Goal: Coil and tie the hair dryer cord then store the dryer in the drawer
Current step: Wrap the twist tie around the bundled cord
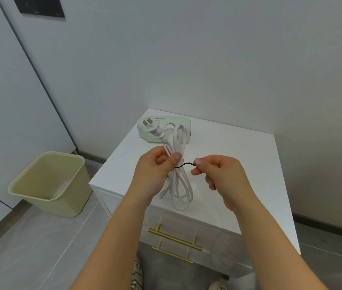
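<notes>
A pale green hair dryer [178, 123] lies at the back of the white cabinet top [239, 164]. Its white cord [179, 185] is gathered into long loops, with the plug [152, 127] pointing up and left over the dryer. My left hand [155, 170] grips the middle of the coil, thumb pressed on the front. A thin black twist tie [184, 164] wraps the bundle at that spot, and its twisted ends stick out to the right. My right hand [220, 174] pinches those ends between thumb and forefinger.
Two shut drawers with gold bar handles [174, 238] face me below the top. A beige waste bin [50, 183] stands on the grey floor to the left. Walls close in behind and to the right. My shoes [136, 275] show at the bottom.
</notes>
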